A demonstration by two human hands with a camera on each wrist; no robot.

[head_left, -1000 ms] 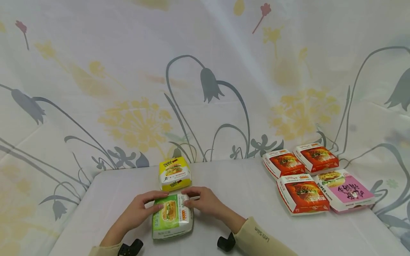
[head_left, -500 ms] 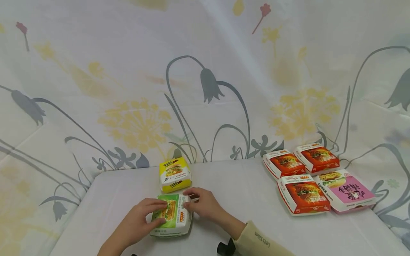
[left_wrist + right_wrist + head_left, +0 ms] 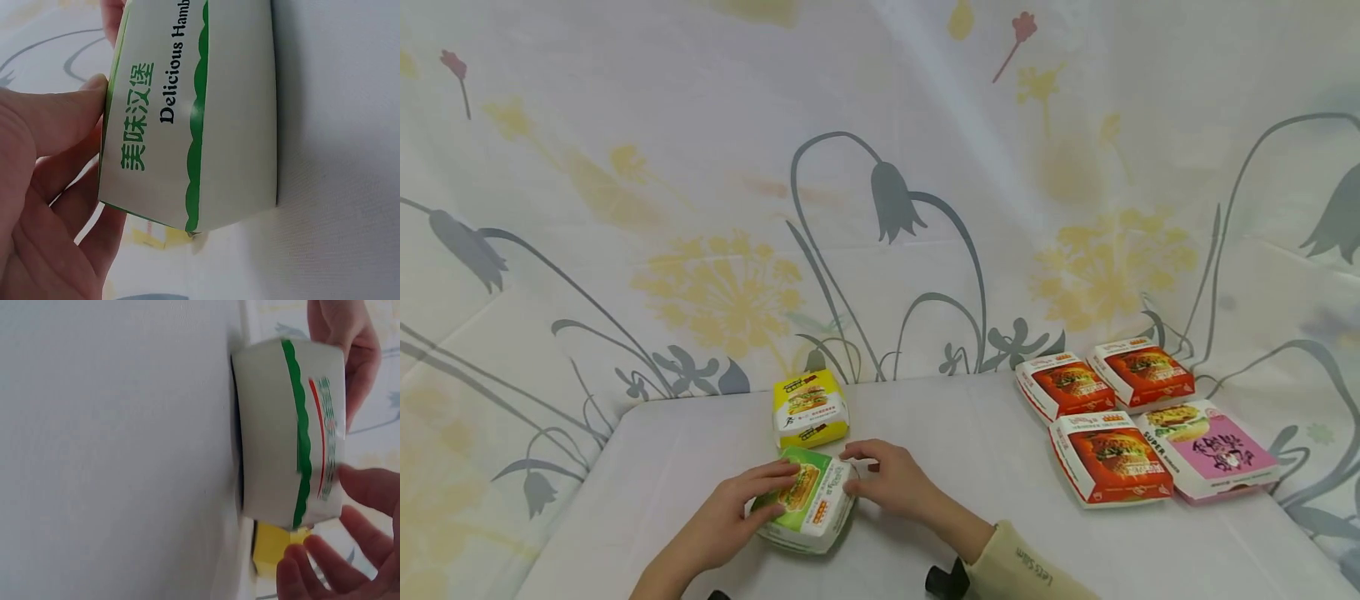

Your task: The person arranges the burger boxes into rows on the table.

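Observation:
A green-and-white hamburger box [image 3: 808,500] lies turned at an angle on the white table, with "Delicious Hamb" printed on its side in the left wrist view. My left hand [image 3: 718,521] rests on its left part, fingers over the top and thumb [image 3: 72,115] at the top edge. At its right corner is my right hand [image 3: 891,483]. The right thumb [image 3: 369,487] touches the box's upper edge, while the other right fingers stand apart from it, loosely bent. Just behind the green box sits a yellow-and-white hamburger box [image 3: 811,408].
To the right lie three red hamburger boxes [image 3: 1112,458] and a pink "SUPER" box [image 3: 1213,446], close together. A flower-printed curtain [image 3: 880,208] hangs along the back edge of the white-covered table [image 3: 955,450].
The green box has turned on the table, its near edge swinging rightward. My left hand has shifted slightly with it, and my right hand has moved a little to the right.

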